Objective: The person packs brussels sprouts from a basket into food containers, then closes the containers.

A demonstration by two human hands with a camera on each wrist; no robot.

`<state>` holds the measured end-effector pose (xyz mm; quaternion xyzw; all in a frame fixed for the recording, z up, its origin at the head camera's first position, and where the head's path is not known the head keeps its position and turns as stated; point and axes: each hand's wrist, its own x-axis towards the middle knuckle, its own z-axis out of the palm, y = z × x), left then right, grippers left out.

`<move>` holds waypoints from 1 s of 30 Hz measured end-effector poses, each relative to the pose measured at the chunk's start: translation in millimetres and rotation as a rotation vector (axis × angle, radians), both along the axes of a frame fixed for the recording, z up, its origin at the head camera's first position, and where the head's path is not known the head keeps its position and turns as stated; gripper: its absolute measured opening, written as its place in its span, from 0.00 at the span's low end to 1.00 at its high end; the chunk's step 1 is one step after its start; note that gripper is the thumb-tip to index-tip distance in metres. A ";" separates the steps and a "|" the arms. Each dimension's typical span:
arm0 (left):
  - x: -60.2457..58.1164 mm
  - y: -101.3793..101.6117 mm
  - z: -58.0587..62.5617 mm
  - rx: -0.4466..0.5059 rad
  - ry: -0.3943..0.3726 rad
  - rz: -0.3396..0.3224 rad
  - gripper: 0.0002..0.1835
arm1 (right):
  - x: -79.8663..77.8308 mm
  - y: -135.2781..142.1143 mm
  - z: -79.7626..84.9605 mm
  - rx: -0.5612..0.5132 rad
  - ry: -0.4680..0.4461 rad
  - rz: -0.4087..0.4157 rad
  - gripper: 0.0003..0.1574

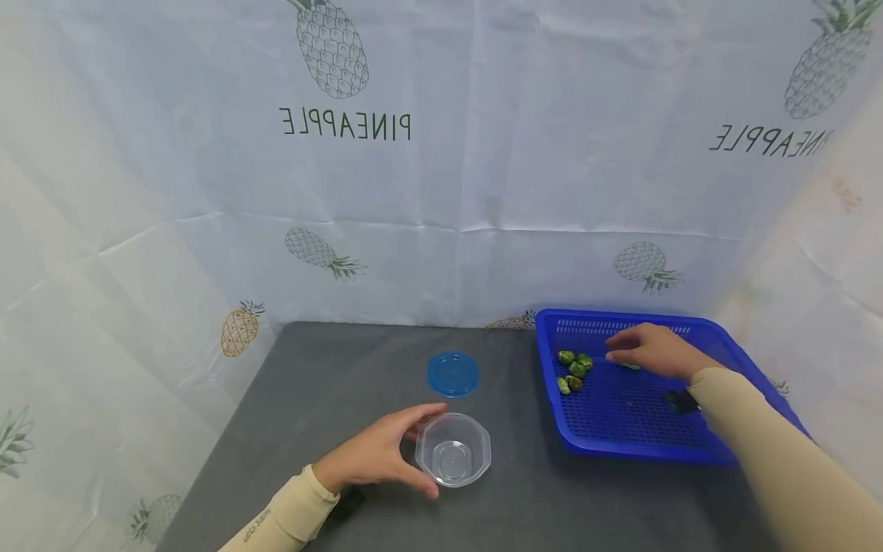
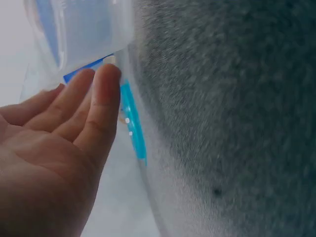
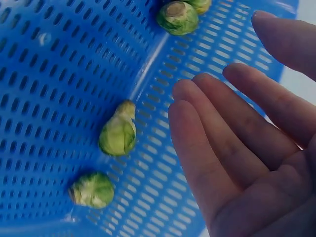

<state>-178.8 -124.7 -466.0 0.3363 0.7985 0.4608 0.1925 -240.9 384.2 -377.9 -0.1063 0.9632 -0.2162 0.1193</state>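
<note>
A clear plastic bowl [image 1: 453, 456] stands upright on the grey table, with nothing inside it. My left hand [image 1: 375, 454] is spread beside its left side, fingers toward the back rim and thumb at the front. In the left wrist view those fingers are nearly straight, just below the bowl [image 2: 91, 29]. My right hand [image 1: 658, 350] hovers over the blue basket [image 1: 614, 418], fingers extended and holding nothing. Several green Brussels sprouts [image 1: 578, 369] lie along the basket's left part. The right wrist view shows sprouts [image 3: 118, 133] on the basket floor beside the fingertips.
Behind the bowl, a round blue lid [image 1: 453, 374] lies flat on the grey tabletop [image 1: 345, 376]. A white curtain [image 1: 441, 176] printed with pineapples hangs along the table's back and sides. The basket's raised walls surround the sprouts.
</note>
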 end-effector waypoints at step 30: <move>-6.8 -9.7 2.6 0.283 -0.592 0.135 0.24 | -38.1 -34.9 -33.1 -0.006 -0.072 -0.064 0.21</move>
